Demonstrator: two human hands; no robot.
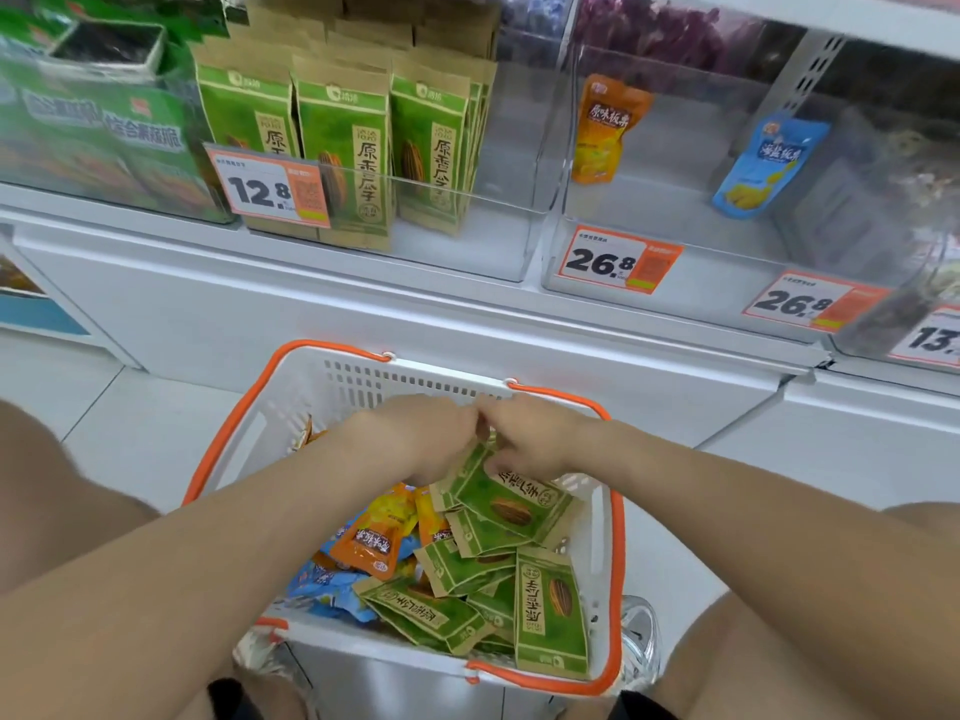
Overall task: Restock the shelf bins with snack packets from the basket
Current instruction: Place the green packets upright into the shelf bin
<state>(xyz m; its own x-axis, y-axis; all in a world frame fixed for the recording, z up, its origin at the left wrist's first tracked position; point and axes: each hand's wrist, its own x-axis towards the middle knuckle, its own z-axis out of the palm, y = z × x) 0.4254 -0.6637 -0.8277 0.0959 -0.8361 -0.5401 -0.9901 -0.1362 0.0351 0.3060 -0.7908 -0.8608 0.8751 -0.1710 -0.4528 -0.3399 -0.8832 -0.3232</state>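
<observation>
A: First, the left hand (431, 433)?

B: Down in the white slotted plastic basket with orange handles (358, 381), curled over the top edges of the bundle of green-and-brown paper seed packets (506, 498). Fingertips hidden behind the bundle.

A: And the right hand (535, 433)?

B: Touching the left, fingers (496, 462) laid on the face of the uppermost packet. Pinching or only pressing: cannot tell.

A: Below the fingers?

B: More of the same green packets, loose and overlapping, back toward the right wrist. Left of those, under the left forearm, orange glossy pouches (371, 545) and blue glossy pouches (322, 584).

A: Above and beyond the fingers?

B: Clear plastic shelf bins (493, 252). Up and left of the left hand, upright rows of matching green packets (343, 148) behind a white-and-orange price tag marked 12.8 (270, 187). Up and right of the right hand, a single orange pouch (608, 127) and a single blue pouch (769, 163), each above a tag marked 26.8 (618, 259).
</observation>
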